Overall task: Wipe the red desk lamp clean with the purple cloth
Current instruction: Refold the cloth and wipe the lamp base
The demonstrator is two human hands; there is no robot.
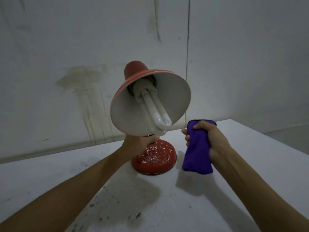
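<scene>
The red desk lamp stands on a white table, its shade tilted towards me so the pale inside and a white tube bulb show. Its round red base is speckled with white flecks. My left hand grips the lamp's neck just under the shade; the neck itself is mostly hidden. My right hand holds the folded purple cloth upright, to the right of the base and below the shade's rim, apart from the lamp.
A stained white wall rises right behind the table. The table's far edge runs close behind the cloth on the right. A thin vertical line, maybe a cord or a seam, runs down the wall above the shade.
</scene>
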